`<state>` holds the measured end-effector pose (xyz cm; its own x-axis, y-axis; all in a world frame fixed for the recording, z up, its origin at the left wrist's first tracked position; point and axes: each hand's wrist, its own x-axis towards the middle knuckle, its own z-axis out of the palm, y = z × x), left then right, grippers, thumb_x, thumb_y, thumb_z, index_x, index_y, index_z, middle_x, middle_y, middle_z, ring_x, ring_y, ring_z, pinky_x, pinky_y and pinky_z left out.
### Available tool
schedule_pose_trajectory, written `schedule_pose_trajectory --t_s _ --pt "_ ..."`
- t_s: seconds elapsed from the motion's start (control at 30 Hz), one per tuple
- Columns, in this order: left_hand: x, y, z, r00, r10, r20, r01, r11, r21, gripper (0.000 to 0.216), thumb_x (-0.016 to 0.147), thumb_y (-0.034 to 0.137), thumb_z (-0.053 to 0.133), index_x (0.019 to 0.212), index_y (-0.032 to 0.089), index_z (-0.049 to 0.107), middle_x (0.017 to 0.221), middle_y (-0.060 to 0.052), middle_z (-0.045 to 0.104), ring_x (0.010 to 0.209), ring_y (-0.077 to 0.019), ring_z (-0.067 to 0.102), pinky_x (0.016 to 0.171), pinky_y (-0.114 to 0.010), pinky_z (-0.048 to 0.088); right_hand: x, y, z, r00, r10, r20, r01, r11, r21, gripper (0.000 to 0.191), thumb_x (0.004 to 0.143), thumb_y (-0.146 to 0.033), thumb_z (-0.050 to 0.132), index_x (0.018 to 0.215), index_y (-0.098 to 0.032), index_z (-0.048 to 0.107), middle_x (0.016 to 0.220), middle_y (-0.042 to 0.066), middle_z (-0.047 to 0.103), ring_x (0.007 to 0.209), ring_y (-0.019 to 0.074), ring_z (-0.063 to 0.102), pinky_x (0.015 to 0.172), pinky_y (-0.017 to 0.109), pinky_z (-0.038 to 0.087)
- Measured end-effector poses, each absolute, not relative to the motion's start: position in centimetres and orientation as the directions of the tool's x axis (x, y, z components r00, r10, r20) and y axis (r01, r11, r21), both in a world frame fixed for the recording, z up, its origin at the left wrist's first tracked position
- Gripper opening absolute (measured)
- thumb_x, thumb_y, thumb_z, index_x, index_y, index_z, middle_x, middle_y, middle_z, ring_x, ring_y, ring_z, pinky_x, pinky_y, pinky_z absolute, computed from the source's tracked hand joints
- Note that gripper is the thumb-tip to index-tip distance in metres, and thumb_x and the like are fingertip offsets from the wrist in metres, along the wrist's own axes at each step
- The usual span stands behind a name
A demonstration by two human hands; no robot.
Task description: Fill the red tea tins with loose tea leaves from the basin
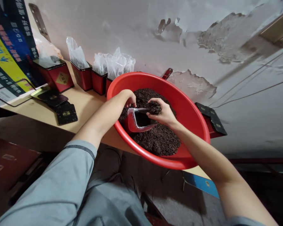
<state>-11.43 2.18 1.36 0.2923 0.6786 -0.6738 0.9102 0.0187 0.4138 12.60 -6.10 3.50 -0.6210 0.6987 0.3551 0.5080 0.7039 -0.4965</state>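
Four bagged tins (81, 77) show one unreadable gold label (62, 78); right hand (165, 114) holds dark leaves (156, 109) at one container (131, 121), left hand (128, 95) grip unclear.

I see the easiest way in over the near rim of the red basin (153, 158), between the forearms, down to the dark leaves (163, 141). Bare basin wall right of the right hand (165, 114) leaves me another opening. That hand, curved around some leaves, crowds the right side of the lined container (132, 121); the left hand (130, 99) blocks its far left corner, with a narrow gap between them. Beyond the basin, the peeling wall (132, 28) shuts me out. Red tins (81, 75) with upright bags obstruct the left; a lidded tin (208, 125) stands close right.
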Motion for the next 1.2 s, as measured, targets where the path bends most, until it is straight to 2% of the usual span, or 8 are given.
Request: schedule_pose_trajectory --t_s 0.1,0.2,0.4,0.57,0.7,0.83,1.03,1.2 --pt "-11.5 2.1 1.3 0.289 0.678 -0.676 0.904 0.039 0.425 0.085 0.079 0.068 0.079 0.149 0.022 0.065 0.116 -0.017 0.078 0.107 -0.0351 0.072 0.095 -0.047 0.06 12.2 -7.7 2.3 -0.66 0.615 0.431 0.507 0.789 -0.348 0.052 0.072 -0.027 0.076 0.123 -0.026 0.067 0.133 0.012 0.062 0.127 0.0326 0.062 0.112 0.051 0.05" --pt "-11.5 2.2 1.3 0.289 0.675 -0.679 0.907 0.033 0.419 0.083 0.08 0.066 0.078 0.149 0.022 0.064 0.117 -0.018 0.078 0.107 -0.0354 0.072 0.095 -0.048 0.06 12.4 -8.1 1.5 -0.687 0.561 0.463 0.469 0.828 -0.306 0.058 0.072 -0.025 0.078 0.128 -0.029 0.065 0.14 0.013 0.059 0.136 0.0331 0.058 0.115 0.051 0.048" --pt "-11.5 2.5 1.1 0.272 0.681 -0.68 0.917 0.031 0.398 0.081 0.084 0.061 0.076 0.152 0.02 0.061 0.118 -0.018 0.078 0.105 -0.0334 0.073 0.094 -0.046 0.06 12.5 -7.9 1.5 -0.697 0.516 0.499 0.392 0.856 -0.337 0.046 0.082 -0.031 0.076 0.127 -0.028 0.065 0.134 0.013 0.064 0.132 0.03 0.062 0.114 0.049 0.05" --pt "-11.5 2.6 1.0 0.255 0.68 -0.687 0.917 0.054 0.394 0.081 0.084 0.059 0.077 0.153 0.019 0.06 0.118 -0.018 0.078 0.104 -0.0339 0.073 0.094 -0.046 0.06 12.1 -7.9 1.6 -0.715 0.47 0.517 0.298 0.874 -0.383 0.039 0.085 -0.035 0.078 0.122 -0.028 0.067 0.13 0.01 0.07 0.13 0.0299 0.065 0.112 0.05 0.052" --pt "-11.6 2.6 1.0 0.282 0.69 -0.667 0.908 0.033 0.417 0.084 0.081 0.062 0.08 0.153 0.021 0.061 0.114 -0.018 0.079 0.105 -0.037 0.072 0.092 -0.049 0.06 12.2 -7.9 1.3 -0.727 0.442 0.525 0.23 0.877 -0.422 0.035 0.086 -0.032 0.079 0.12 -0.028 0.069 0.132 0.01 0.072 0.129 0.0295 0.067 0.111 0.05 0.054" --pt "-11.9 2.8 1.2 0.257 0.668 -0.699 0.9 0.098 0.424 0.091 0.076 0.066 0.084 0.153 0.021 0.063 0.114 -0.018 0.079 0.111 -0.0401 0.07 0.095 -0.051 0.058 12.4 -7.8 1.1 -0.7 0.445 0.558 0.194 0.871 -0.452 0.026 0.088 -0.029 0.078 0.112 -0.028 0.069 0.13 0.01 0.073 0.126 0.0281 0.069 0.109 0.05 0.056" --pt "-12.2 2.9 1.3 0.262 0.637 -0.725 0.898 0.115 0.425 0.09 0.076 0.066 0.084 0.153 0.024 0.063 0.113 -0.015 0.078 0.115 -0.0396 0.068 0.1 -0.052 0.056 12.7 -7.6 1.2 -0.696 0.411 0.589 0.14 0.882 -0.449 0.022 0.088 -0.026 0.079 0.109 -0.028 0.073 0.133 0.01 0.075 0.126 0.0268 0.071 0.109 0.048 0.057" --pt "-12.2 2.7 1.5 0.286 0.63 -0.722 0.896 0.091 0.434 0.082 0.079 0.065 0.082 0.148 0.023 0.066 0.114 -0.015 0.079 0.112 -0.0378 0.069 0.1 -0.05 0.056 13.3 -7.5 1.9 -0.723 0.434 0.537 0.134 0.852 -0.507 0.02 0.089 -0.028 0.081 0.109 -0.029 0.079 0.141 0.008 0.073 0.125 0.0273 0.073 0.109 0.047 0.058"
